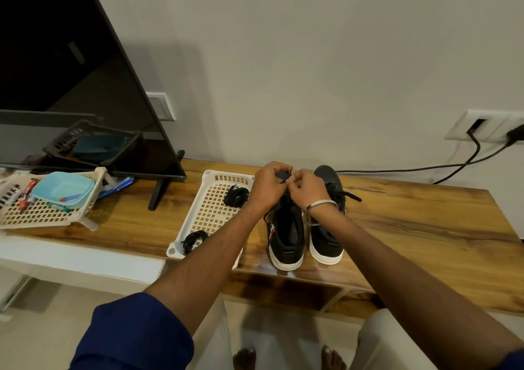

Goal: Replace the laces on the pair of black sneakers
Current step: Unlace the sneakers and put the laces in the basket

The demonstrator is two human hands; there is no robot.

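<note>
Wood-grain desk (411, 228) against a white wall. Two black sneakers (286, 236), white soles, side by side, heels at the near edge. One cream lattice tray (209, 214) to their left holds two coiled black laces (236, 197). Left hand (268, 185) and right hand (307, 189) together pinch a black lace end (283, 175) above the left sneaker.

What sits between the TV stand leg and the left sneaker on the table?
In the head view, a white basket lies between the TV leg and the left sneaker. It holds two black lace bundles.
</note>
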